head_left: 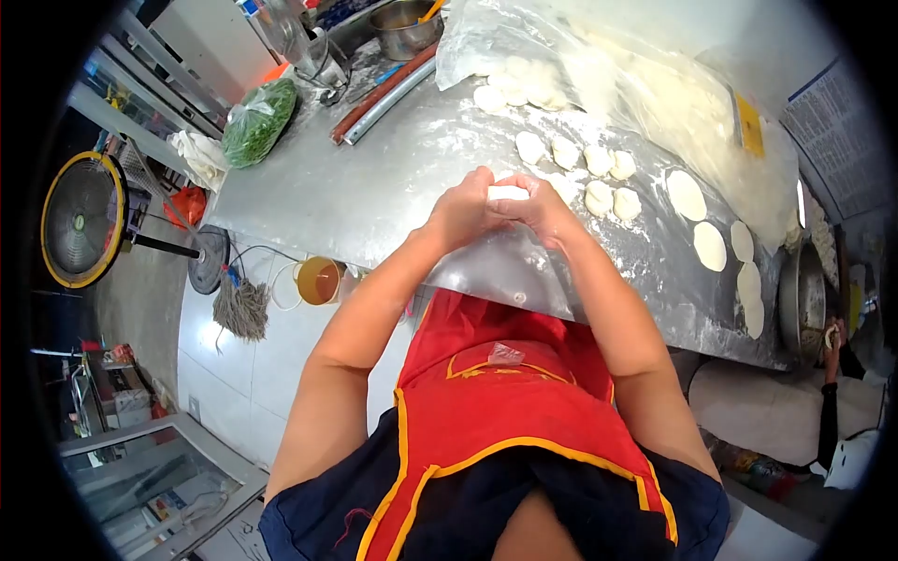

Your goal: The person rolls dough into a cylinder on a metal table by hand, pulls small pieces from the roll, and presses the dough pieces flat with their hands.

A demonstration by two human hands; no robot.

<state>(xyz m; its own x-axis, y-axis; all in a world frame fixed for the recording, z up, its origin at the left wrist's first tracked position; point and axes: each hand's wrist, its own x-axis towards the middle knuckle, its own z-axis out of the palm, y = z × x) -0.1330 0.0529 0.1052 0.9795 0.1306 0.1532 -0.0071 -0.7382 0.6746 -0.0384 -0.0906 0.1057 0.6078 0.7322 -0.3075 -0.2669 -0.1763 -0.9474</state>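
Note:
Over the front edge of the metal table, both my hands are closed round one piece of white dough. My left hand grips its left side, and my right hand curls round the right side. Part of the dough is covered by my fingers. Just beyond my right hand, several dough balls rest on the floured surface. Farther right lie several flattened dough rounds.
A clear plastic sheet covers dough at the back. Two rolling pins, a metal pot and a bag of chopped greens are at the left. At right, another person's hand is near a metal bowl.

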